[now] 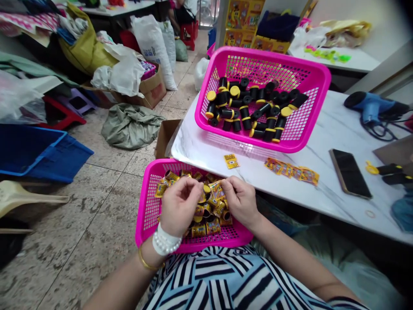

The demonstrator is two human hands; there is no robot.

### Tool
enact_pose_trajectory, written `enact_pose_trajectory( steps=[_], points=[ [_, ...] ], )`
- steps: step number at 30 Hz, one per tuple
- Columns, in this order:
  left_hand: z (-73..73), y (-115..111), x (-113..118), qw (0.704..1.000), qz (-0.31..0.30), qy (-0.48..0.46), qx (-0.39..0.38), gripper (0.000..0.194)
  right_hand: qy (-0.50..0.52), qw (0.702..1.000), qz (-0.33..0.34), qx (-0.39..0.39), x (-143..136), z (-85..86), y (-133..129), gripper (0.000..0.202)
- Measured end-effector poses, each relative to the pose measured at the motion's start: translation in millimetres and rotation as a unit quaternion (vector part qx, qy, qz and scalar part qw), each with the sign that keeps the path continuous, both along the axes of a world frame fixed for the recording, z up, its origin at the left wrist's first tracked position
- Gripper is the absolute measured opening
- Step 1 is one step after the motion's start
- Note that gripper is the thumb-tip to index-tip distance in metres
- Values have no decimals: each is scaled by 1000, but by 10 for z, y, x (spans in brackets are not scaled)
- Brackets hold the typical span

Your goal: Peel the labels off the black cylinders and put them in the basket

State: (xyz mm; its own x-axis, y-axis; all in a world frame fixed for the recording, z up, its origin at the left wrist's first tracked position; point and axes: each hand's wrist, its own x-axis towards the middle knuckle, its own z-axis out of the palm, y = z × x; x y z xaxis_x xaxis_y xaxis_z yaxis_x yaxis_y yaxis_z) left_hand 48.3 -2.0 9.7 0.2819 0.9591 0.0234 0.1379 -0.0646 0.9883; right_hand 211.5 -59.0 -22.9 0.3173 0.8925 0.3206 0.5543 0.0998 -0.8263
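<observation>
My left hand (180, 204), with a white beaded band at the wrist, is closed in a pinch; what its fingertips hold is hidden. My right hand (240, 200) pinches the edge of a yellow printed label (217, 189). Between the hands shows a small round yellow cap (206, 188). Both hands are above a pink basket (146, 206) at my lap, full of small canisters in yellow printed labels (198, 231). On the table, a strip of yellow labels (292, 171) and a single label (231, 161) lie flat.
A larger pink basket (258, 144) of black canisters with yellow caps (245, 116) stands on the white table (200, 144). To the right are a phone (350, 173), a blue heat gun (371, 107) and loose black canisters (392, 172). A blue crate (48, 150) sits left.
</observation>
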Motion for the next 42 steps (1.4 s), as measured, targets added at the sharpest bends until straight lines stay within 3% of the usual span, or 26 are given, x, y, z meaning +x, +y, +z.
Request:
enact_pose_trajectory(
  steps=[5,12,20,22,25,29,31,35,38,42],
  points=[
    [-122,-241,25,997,21,-31,-66,16,-7,1000,-22,11,-40,-35,-24,32],
    [-232,-153,43,997,25,-54,-44,7,-80,995,15,59,-92,-76,-23,28],
    [-349,-86,25,959,16,-92,-267,36,-63,993,69,76,-183,-131,78,25],
    [-334,-48,23,952,2,-114,-286,40,-61,989,114,66,-83,-67,181,30],
    [-285,-2,-11,941,-13,-133,-312,41,-115,982,136,65,278,196,458,36],
    [-235,54,-60,928,-57,-128,-345,40,-257,963,6,84,887,661,1091,28],
    [-226,107,-53,923,-87,-136,-349,38,-348,936,-34,42,1077,812,1449,19],
    [-197,272,-16,908,-89,-194,-361,32,-489,870,16,-64,1169,868,1954,22],
    [-169,399,-48,888,-59,-259,-375,31,-481,872,31,-82,1127,809,1985,21],
    [-191,507,-151,858,-19,-323,-398,21,-368,928,57,16,1014,797,1570,36]
  ],
)
